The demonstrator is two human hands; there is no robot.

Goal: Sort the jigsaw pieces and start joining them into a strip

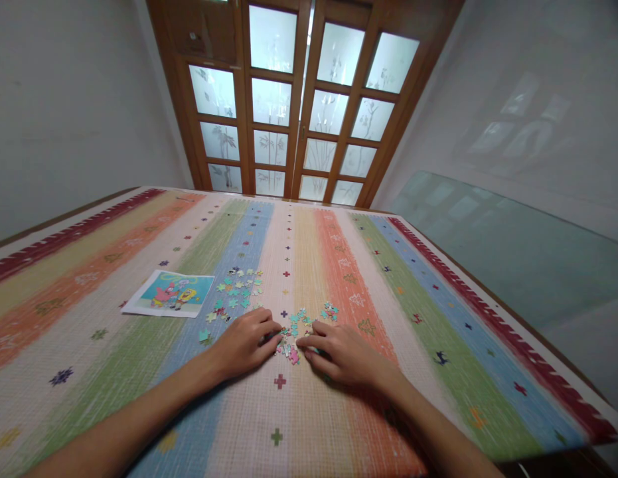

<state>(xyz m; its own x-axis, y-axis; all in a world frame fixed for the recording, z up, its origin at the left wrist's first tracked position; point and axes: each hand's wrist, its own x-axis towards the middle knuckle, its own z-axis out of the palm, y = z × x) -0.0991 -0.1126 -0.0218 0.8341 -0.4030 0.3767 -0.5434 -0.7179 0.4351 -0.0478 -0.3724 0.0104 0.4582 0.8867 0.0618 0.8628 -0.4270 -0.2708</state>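
Note:
Between my two hands lies a small cluster of jigsaw puzzle pieces (pixel 293 356) in pink, teal and other colours. My left hand (pixel 249 340) comes in from the left, its fingers curled and the tips pressed at the cluster's left side on a puzzle piece. Facing it, my right hand (pixel 341 350) has bent fingers, with index finger and thumb close together at the right side of the cluster. The fingertips partly hide the small pieces they touch. Just beyond are joined teal pieces (pixel 299 318) and a smaller group of pieces (pixel 330 310).
Loose puzzle pieces (pixel 233 291) are spread beyond my left hand. Left of them lies a printed cartoon picture (pixel 176 293) on white paper. A striped cloth (pixel 283 411) covers the table. Wooden glass-paned doors (pixel 293 99) stand past the far edge, with walls on both sides.

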